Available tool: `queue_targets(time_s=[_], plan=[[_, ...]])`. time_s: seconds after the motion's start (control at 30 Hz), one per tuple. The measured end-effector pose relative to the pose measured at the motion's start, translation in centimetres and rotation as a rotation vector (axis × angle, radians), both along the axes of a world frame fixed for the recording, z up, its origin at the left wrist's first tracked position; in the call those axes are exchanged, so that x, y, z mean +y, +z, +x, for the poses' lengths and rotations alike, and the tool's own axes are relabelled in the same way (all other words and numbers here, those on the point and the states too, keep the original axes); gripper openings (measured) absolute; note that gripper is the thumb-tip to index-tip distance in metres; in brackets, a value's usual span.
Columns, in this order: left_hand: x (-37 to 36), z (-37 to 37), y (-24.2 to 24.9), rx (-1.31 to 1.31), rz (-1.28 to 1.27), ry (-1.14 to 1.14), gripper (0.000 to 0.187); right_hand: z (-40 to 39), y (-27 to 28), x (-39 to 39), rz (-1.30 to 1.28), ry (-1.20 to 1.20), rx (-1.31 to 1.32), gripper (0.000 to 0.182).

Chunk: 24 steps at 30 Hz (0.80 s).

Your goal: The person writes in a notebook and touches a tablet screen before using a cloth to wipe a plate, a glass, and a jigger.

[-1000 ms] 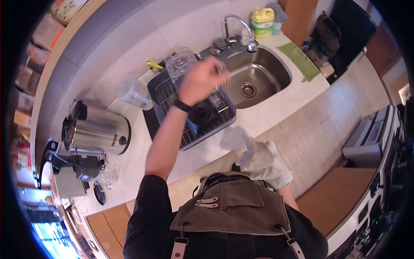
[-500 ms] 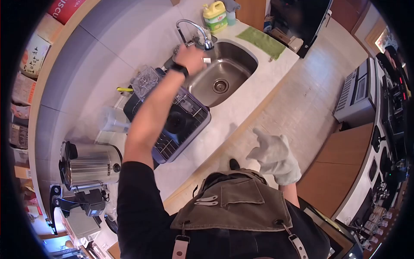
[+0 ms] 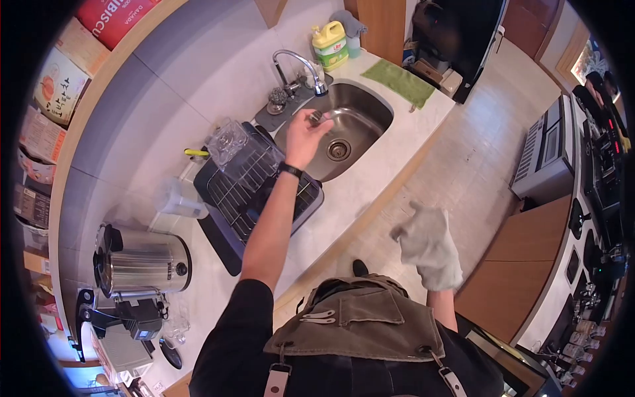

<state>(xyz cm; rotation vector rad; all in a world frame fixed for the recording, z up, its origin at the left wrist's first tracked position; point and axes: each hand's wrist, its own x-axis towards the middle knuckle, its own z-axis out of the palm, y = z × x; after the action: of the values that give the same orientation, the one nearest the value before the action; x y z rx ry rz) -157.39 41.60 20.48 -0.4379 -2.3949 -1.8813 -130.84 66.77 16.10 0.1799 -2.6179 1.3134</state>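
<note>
My left hand (image 3: 303, 137) reaches out over the near left rim of the steel sink (image 3: 377, 112), a black band on its wrist. Its fingertips pinch a small dark object (image 3: 316, 117) just below the curved faucet (image 3: 299, 61). What the object is I cannot make out. Under my forearm lies the dark dish rack (image 3: 233, 198), with a clear blender jar (image 3: 228, 140) at its far corner. My right hand (image 3: 426, 243) wears a light grey glove and hangs above the floor, away from the counter, fingers loosely apart and holding nothing.
A yellow detergent bottle (image 3: 329, 34) stands behind the sink and a green cloth (image 3: 400, 79) lies to its right. On the left of the white counter (image 3: 357, 182) are a plastic pitcher (image 3: 175, 198), a steel urn (image 3: 142, 261) and a black machine (image 3: 129, 317).
My left hand has come back from the faucet handle to the sink's near rim, now pinching a small object. The gloved right hand has dropped slightly and drifted right.
</note>
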Motion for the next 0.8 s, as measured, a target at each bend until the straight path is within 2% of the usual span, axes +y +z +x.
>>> queue_targets(time_s=[0.03, 0.07, 0.1, 0.17, 0.23, 0.3, 0.33, 0.4, 0.43, 0.53, 0.57, 0.63, 0.67, 0.7, 0.73, 0.8], plan=[[0.5, 1.4, 0.2, -0.003, 0.28, -0.094, 0.028, -0.7, 1.4, -1.5, -0.828, 0.032, -0.069, 0.028], [1.0, 3.6, 1.3, -0.073, 0.472, -0.158, 0.025, -1.4, 2.7, -2.9, -1.355, -0.038, -0.046, 0.027], [1.6, 6.0, 2.5, -0.145, 0.662, -0.226, 0.024, -2.7, 3.1, -4.2, -1.085, -0.064, 0.152, 0.024], [3.5, 10.4, 3.7, -0.153, 0.812, -0.232, 0.025, -6.4, 3.1, -4.5, -0.386, -0.113, 0.354, 0.025], [4.9, 12.9, 3.5, -0.161, 0.942, -0.211, 0.026, -10.0, 2.9, -6.3, -0.392, -0.146, 0.214, 0.033], [5.3, 14.4, 3.3, -0.161, 1.049, -0.168, 0.028, -9.3, 6.0, -9.5, -0.441, -0.19, 0.211, 0.041], [4.8, 15.2, 3.4, -0.167, 1.031, -0.172, 0.028, -8.9, 7.6, -11.0, -0.466, -0.212, 0.21, 0.046], [3.9, 16.5, 3.6, -0.171, 1.002, -0.179, 0.028, -9.0, 6.5, -12.1, -0.583, -0.21, 0.39, 0.051], [3.3, 17.2, 4.0, -0.148, 0.959, -0.184, 0.027, -9.0, 5.4, -12.1, -0.55, -0.244, 0.302, 0.058], [0.7, 18.8, 4.2, -0.126, 0.831, -0.145, 0.026, -7.4, 8.2, -11.4, -0.208, -0.087, 0.329, 0.058], [-0.1, 19.8, 4.6, -0.079, 0.701, -0.152, 0.035, -6.6, 8.8, -11.6, -0.376, -0.07, 0.214, 0.05], [-1.7, 21.7, 5.1, 0.15, 0.604, -0.258, 0.046, -5.2, 9.2, -11.9, 0.084, -0.062, 0.345, 0.045], [-2.6, 22.4, 5.3, 0.267, 0.557, -0.308, 0.052, -4.0, 9.8, -12.2, 0.188, -0.053, 0.366, 0.042], [-3.9, 22.2, 3.5, 0.269, 0.711, -0.298, 0.068, -2.8, 10.5, -12.5, 0.292, -0.047, 0.392, 0.04], [-4.8, 22.4, 1.7, 0.224, 0.815, -0.129, 0.062, -1.6, 11.1, -12.7, 0.392, -0.041, 0.421, 0.037], [-6.0, 21.9, -0.8, -0.246, 1.088, -0.063, 0.052, 0.5, 8.9, -12.7, 0.178, 0.068, 0.358, 0.038]])
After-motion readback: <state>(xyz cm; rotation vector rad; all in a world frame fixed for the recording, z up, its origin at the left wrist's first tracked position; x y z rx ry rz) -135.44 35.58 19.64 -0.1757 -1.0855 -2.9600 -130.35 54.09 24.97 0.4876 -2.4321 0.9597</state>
